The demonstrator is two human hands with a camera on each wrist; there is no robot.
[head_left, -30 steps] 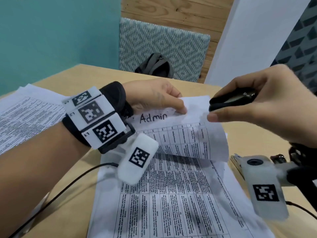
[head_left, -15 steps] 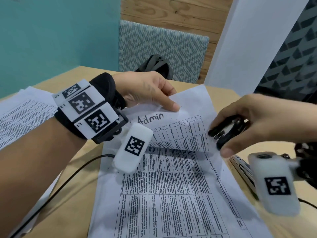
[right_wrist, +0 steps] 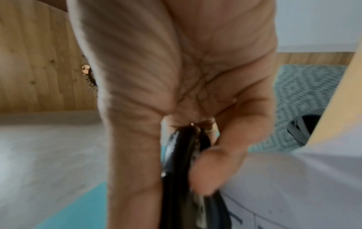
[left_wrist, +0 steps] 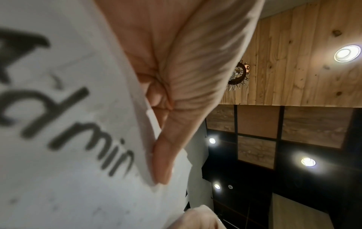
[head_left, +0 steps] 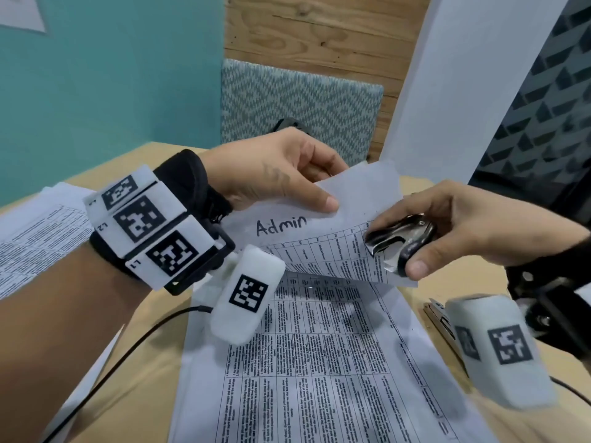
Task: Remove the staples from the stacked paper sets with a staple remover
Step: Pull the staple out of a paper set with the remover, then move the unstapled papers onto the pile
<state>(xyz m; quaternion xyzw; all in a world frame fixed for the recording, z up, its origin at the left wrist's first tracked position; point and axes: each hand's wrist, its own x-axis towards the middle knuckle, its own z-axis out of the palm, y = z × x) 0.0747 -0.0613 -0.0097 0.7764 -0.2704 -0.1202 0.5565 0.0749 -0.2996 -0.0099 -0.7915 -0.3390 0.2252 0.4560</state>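
Above the wooden tabletop (head_left: 153,353), a left hand (head_left: 271,174) pinches the lifted "Admin" sheet (head_left: 323,251) of a paper set while the right hand (head_left: 463,228) grips a black staple remover (head_left: 399,241) at its edge

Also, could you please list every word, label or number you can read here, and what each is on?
"Admin": handwritten on the lifted top sheet, pinched by the left hand.
"L1", "L2": on the left wristband markers.
Printed tables on the sheets: too small to read.
Square code tags: patterns only.
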